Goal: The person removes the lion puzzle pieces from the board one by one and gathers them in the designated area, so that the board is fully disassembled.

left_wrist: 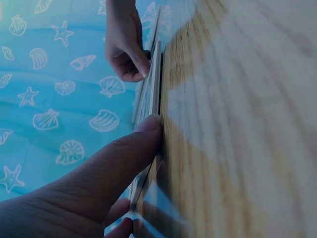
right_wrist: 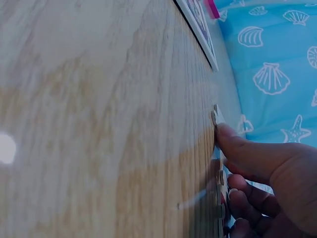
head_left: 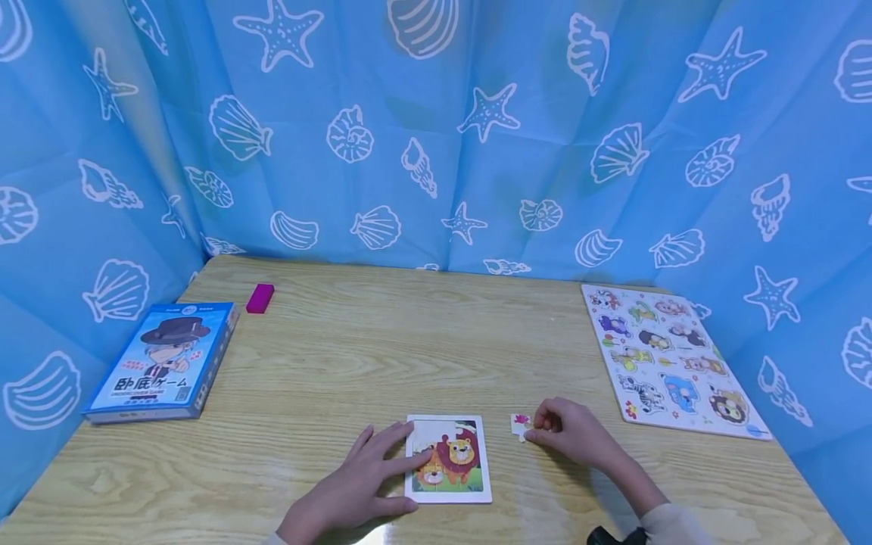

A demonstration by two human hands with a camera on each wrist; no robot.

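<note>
A small white-framed jigsaw puzzle (head_left: 487, 462) with lions lies at the near middle of the table. My left hand (head_left: 364, 477) rests on its left side, fingers spread. One fingertip touches the picture and the thumb (left_wrist: 143, 131) is at the near edge. The upper left of the picture is bare white. Right of the frame, my right hand (head_left: 575, 431) pinches a puzzle piece (head_left: 519, 425) with a pink patch, low over the table. In the right wrist view the thumb presses the piece's edge (right_wrist: 216, 115); the curled fingers partly hide other piece-like edges.
An animal puzzle board (head_left: 671, 363) lies at the right. A blue game box (head_left: 163, 359) sits at the left, with a magenta block (head_left: 260, 298) behind it. A blue seashell curtain (head_left: 436, 136) hangs around the wooden table (head_left: 409, 333).
</note>
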